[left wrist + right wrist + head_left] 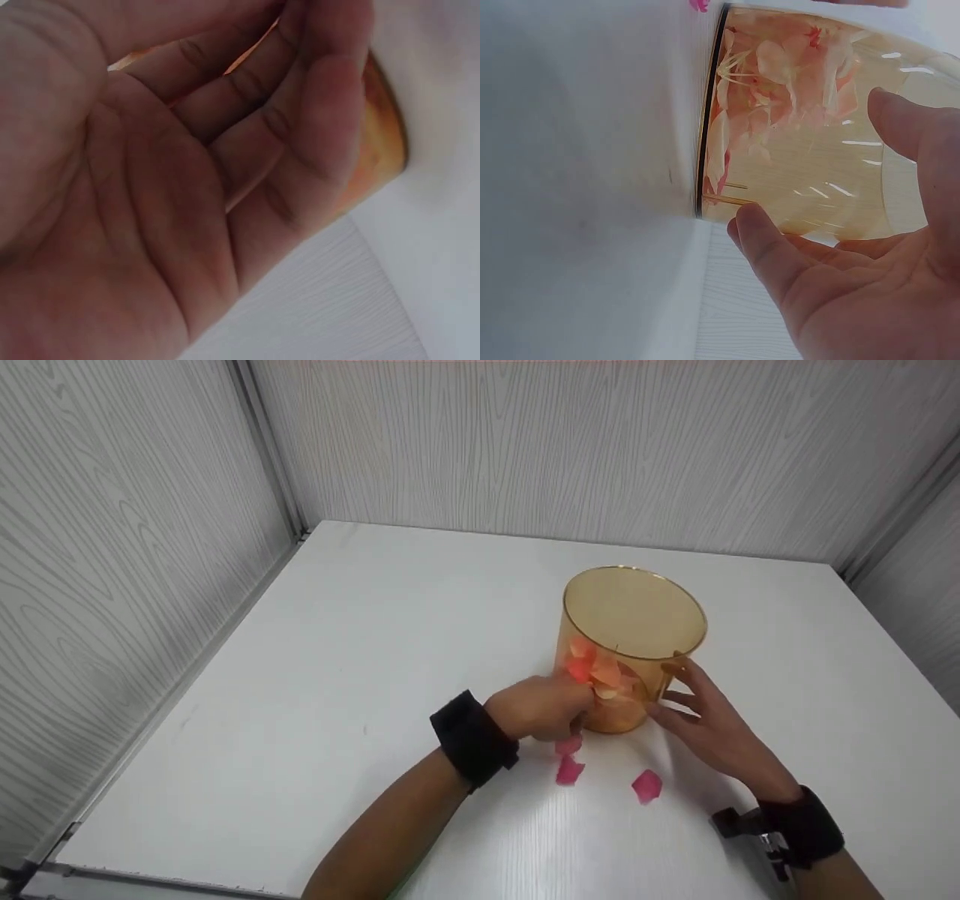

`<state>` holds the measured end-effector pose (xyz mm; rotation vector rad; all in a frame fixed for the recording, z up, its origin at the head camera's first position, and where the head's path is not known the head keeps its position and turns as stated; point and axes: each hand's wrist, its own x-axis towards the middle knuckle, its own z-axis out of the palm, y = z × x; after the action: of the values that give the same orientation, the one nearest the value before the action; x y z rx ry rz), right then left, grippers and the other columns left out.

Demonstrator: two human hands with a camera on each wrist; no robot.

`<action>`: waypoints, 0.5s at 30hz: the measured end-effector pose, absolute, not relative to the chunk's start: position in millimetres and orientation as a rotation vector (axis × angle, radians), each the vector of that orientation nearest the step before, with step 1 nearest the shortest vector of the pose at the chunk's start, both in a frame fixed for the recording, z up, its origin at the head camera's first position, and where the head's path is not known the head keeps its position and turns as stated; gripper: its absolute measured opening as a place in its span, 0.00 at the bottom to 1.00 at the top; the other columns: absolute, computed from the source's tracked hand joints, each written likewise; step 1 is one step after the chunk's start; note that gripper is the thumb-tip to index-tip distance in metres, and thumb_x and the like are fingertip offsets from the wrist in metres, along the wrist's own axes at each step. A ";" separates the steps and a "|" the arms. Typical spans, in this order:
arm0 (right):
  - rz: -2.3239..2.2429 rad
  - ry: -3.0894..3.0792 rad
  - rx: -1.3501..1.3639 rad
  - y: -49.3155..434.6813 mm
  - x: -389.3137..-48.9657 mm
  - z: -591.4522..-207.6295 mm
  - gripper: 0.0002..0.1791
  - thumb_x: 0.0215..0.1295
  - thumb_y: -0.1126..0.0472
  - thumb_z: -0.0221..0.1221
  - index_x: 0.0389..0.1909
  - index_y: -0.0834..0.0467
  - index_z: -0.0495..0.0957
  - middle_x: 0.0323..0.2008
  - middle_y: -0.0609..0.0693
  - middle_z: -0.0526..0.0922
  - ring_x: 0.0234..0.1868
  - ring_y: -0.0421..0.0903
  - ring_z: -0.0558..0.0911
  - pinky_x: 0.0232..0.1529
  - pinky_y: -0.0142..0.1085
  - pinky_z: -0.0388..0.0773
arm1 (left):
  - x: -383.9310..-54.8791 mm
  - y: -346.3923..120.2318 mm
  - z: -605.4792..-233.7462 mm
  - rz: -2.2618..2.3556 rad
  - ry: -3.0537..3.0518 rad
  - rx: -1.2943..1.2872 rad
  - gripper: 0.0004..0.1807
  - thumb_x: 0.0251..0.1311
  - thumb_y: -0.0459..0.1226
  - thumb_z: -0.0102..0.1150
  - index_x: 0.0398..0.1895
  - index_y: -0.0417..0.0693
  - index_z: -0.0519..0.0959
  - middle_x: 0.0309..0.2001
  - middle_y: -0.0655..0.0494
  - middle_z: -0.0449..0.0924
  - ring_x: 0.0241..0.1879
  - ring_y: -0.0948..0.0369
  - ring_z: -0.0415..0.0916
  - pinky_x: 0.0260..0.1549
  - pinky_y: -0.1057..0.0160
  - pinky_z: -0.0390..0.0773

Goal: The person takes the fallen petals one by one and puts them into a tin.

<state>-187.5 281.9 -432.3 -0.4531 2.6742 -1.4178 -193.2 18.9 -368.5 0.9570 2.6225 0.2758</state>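
Note:
A translucent amber bucket (628, 712) stands on the white table, with pale pink and orange petals (780, 67) showing through its wall. My left hand (540, 706) is against its near left side. Those fingers bend inward in the left wrist view, their tips partly hidden, and I cannot tell whether anything is between them. At the bucket's right side, my right hand (712, 727) holds the wall, its fingers spread and curved around it. Its thumb lies on the wall, and one fingertip (754, 217) is low, close to the base.
Several loose pink petals lie in front of the bucket, among them one petal (570, 770) below my left hand and another petal (646, 786) farther right. Grey wood-grain panels (480, 450) wall in the back and sides of the white table (360, 645).

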 end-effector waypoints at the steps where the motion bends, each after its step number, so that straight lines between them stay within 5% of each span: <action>1: -1.420 2.674 -0.456 281.8 -187.7 -432.3 0.51 0.73 0.49 0.63 0.84 0.48 0.38 0.81 0.62 0.54 0.73 0.68 0.71 0.69 0.61 0.71 | -193.3 16.3 -363.9 0.315 2.622 0.954 0.07 0.67 0.34 0.63 0.29 0.48 0.80 0.20 0.57 0.68 0.26 0.59 0.69 0.25 0.67 0.67; 15: -1.408 2.676 -0.460 284.3 -188.0 -430.0 0.51 0.73 0.50 0.63 0.84 0.50 0.39 0.81 0.61 0.55 0.73 0.66 0.72 0.67 0.58 0.72 | -190.2 -25.6 -301.7 0.825 2.827 1.143 0.05 0.68 0.31 0.59 0.40 0.46 0.84 0.35 0.55 0.84 0.36 0.60 0.77 0.35 0.66 0.77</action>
<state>-188.0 284.3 -430.0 -0.4604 2.6758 -1.4076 -190.2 -25.6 -301.7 1.1429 2.8267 0.8248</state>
